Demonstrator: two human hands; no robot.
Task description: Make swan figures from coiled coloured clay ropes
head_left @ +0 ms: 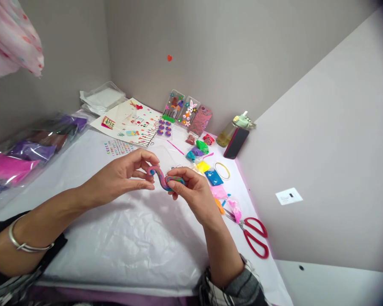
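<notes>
A marbled modelling clay roll (pixel 162 180) in pink, blue and green is held up over the white-covered table. Its two ends curl opposite ways, giving an S shape. My right hand (pixel 191 187) pinches the larger coil between thumb and fingers, hiding part of it. My left hand (pixel 130 172) is at the smaller curled end, thumb and index finger apart around it; whether a fingertip touches the clay I cannot tell. Just beyond the hands lies a clear plastic case (pixel 162 155), partly covered by them.
Red-handled scissors (pixel 255 238) lie at the right edge. Clay packets (pixel 214 177) line the right side, near a bottle (pixel 226 134) and a phone (pixel 236 143). Decorated phone cases (pixel 189 111) lean on the back wall. Bagged clay (pixel 35 148) and a sticker sheet (pixel 118 147) lie left.
</notes>
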